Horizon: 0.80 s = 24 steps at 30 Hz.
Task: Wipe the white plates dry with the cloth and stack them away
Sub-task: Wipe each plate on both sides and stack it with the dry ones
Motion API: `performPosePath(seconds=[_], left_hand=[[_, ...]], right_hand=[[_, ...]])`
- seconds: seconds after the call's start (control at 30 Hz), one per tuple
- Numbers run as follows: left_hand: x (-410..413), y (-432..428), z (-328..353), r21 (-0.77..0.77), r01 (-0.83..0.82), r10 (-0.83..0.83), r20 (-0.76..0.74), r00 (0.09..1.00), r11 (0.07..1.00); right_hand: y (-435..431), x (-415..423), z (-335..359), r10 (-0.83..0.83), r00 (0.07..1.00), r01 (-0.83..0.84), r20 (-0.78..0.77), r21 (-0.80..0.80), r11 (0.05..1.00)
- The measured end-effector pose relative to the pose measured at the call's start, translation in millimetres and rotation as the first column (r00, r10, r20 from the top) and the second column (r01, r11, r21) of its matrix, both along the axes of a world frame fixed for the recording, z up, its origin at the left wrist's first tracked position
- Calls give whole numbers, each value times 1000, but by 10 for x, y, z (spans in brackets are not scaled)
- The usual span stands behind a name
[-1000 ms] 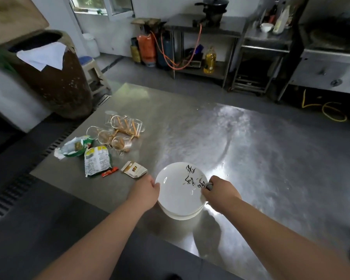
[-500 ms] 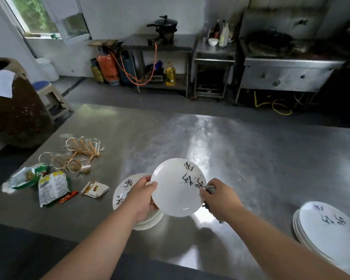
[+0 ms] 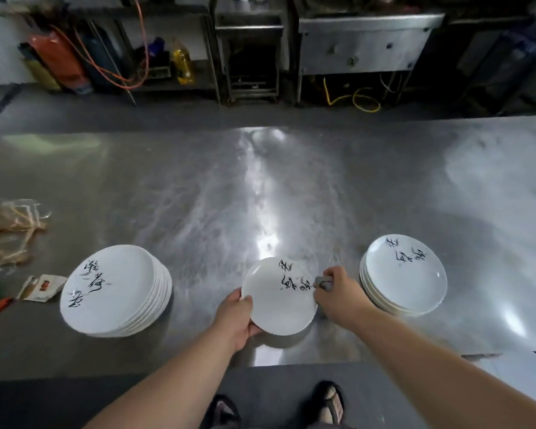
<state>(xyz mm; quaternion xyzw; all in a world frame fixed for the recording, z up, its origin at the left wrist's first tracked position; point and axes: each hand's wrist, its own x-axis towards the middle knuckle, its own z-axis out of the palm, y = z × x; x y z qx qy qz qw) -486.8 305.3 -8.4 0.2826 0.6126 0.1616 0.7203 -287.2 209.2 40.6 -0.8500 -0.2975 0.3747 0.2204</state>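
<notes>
the left hand [image 3: 234, 317] grips the white plate [image 3: 276, 301] at its 8 o'clock rim, above the table [image 3: 260, 196]. the right hand [image 3: 338, 294] pinches a bunched cloth [image 3: 322, 283] against its 3 o'clock rim. a wet rim could slip from that one-sided grip, chipping the plate on steel.

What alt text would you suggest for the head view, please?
A person's left hand holds a white plate with black brush lettering over a steel table, while the right hand pinches a small grey cloth at its rim. A taller stack of like plates stands to the left, a shorter stack to the right.
</notes>
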Motion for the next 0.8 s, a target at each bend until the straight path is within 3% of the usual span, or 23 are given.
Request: performPosePath(seconds=[0.1,0.17,0.27,0.33,0.4,0.47,0.63,0.8], left_hand=[[154,-90,-152,38,19,-17,-57,998,999],[170,-94,-247,189,177,-135,-216,967,966],[88,-88,-339,400,571,-280,-585,761,717],[7,-85,-417,410,730,-250,-752,610,546],[-68,-104,-496,331,854,-189,-883,431,401],[-135,-150,-580,322,887,-126,-916,380,332],[-272,-239,-733,235,923,-176,-939,297,306],[-289,-223,-778,203,942,-208,-942,262,269]], right_hand=[[-44,47,-157,79,997,-78,20,-34,996],[-38,42,-233,151,983,-150,102,-23,988],[-17,-36,-349,260,936,-286,237,82,955],[-22,-151,-458,474,799,-514,370,11,858],[-64,-306,-593,721,560,-736,408,-156,659],[-153,-441,-731,854,404,-824,329,-276,496],[-74,-407,-858,914,279,-876,295,-311,368],[302,-325,-903,856,400,-809,328,-312,498]])
